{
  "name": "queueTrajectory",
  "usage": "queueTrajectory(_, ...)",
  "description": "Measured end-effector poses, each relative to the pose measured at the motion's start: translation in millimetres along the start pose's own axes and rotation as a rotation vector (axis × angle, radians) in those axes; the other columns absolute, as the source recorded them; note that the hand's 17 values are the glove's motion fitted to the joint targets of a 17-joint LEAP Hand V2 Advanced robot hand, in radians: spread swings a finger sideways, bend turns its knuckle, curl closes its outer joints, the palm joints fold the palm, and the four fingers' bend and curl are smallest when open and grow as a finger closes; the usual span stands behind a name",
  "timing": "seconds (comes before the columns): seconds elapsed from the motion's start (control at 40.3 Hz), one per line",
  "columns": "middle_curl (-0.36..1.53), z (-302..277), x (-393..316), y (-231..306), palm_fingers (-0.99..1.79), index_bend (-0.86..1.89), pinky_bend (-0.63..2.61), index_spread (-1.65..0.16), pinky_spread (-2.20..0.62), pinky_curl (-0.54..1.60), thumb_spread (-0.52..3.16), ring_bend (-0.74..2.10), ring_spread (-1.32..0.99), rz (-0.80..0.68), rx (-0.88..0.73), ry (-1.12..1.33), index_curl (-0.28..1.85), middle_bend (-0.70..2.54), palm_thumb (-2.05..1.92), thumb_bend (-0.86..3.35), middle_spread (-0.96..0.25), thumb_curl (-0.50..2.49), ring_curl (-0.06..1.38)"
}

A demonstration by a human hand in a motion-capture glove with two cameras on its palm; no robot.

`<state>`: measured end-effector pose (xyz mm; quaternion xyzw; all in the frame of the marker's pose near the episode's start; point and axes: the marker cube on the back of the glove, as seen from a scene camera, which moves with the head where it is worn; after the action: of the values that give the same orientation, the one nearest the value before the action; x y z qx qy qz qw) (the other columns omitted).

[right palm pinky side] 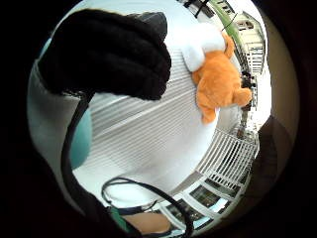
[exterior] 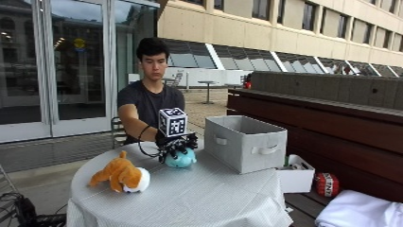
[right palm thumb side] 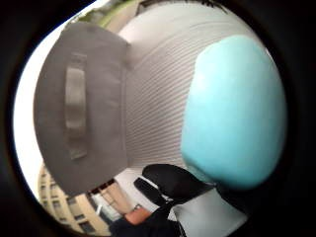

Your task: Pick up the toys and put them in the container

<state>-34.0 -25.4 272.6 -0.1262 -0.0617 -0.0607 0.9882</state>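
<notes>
With your black-gloved right hand (exterior: 176, 144) curled over the round turquoise plush toy (exterior: 180, 159), lift it straight and carry it across into the grey fabric bin (exterior: 244, 143).

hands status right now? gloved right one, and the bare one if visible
Right hand: fingers curled down over the light blue toy on the table, gripping it.
Bare hand: not in view, cannot tell.
</notes>
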Motion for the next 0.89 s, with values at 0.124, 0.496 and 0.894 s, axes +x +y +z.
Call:
queueTrajectory(0.124,0.35,40.8,3.8,0.4,-0.21,-0.03,1.44,-0.28,0.05,0.44,0.96,0.34,0.03,0.012,-0.114,-0.005,0.12,0.07,0.21,0.11,-0.01,0.3,0.27)
queueTrajectory(0.496,0.44,10.1,7.9,9.4,1.15,0.33,1.04,-0.29,-0.38,0.27,0.85,1.11,-0.27,0.055,0.097,-0.026,0.11,0.74,0.89,0.49,-0.13,0.53,0.42)
queueTrajectory(0.894,0.48,-182.7,-8.3,1.7,0.98,0.3,0.95,-0.34,-0.43,0.31,0.61,1.07,-0.4,0.091,0.283,0.017,0.21,0.66,0.66,0.25,-0.34,0.61,0.45)
